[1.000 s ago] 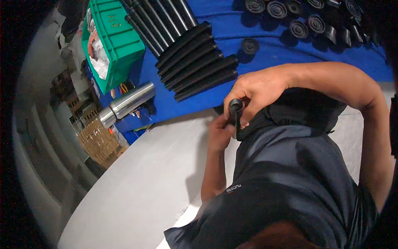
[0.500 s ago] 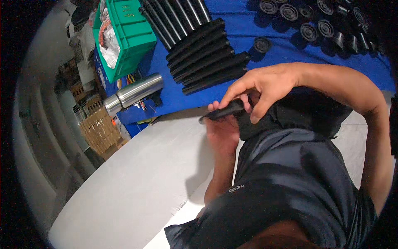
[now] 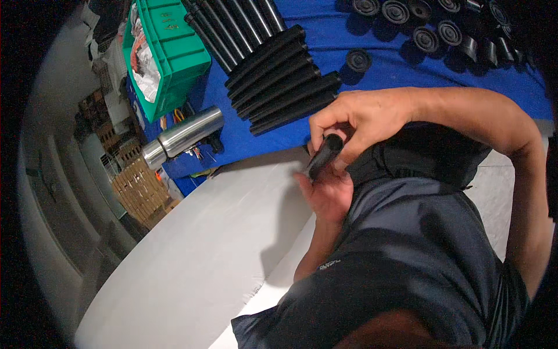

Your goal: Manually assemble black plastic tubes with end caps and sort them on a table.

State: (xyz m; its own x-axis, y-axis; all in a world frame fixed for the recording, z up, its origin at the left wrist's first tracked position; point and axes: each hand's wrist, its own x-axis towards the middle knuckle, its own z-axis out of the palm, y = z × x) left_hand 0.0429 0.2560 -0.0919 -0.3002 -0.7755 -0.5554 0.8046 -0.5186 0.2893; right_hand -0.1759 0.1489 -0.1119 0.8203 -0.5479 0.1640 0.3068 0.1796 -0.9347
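Observation:
A short black tube (image 3: 323,158) is held between my two hands, tilted, with its round end turned up. From above, my right hand (image 3: 366,119) curls its thumb and fingers around the upper end. Below it, my left hand (image 3: 332,195) is palm up against the lower part, thumb along one side; its other fingers are mostly hidden behind the tube. Just beyond my hands, several long black tubes (image 3: 273,81) lie side by side on a blue cloth (image 3: 232,139). A round black ringed piece (image 3: 358,60) stands apart, near my right hand.
More ringed black pieces (image 3: 426,39) fill the far right. At the far left stand a green crate (image 3: 186,64) holding white material and a steel bottle (image 3: 192,131) lying on its side. A white surface (image 3: 192,250) spreads to my left, with woven baskets (image 3: 139,183) beyond it.
The tube has turned from lying nearly flat to a steeper tilt, its round end now up. My left hand has shifted right and lower; my right fingers have closed in around the upper end.

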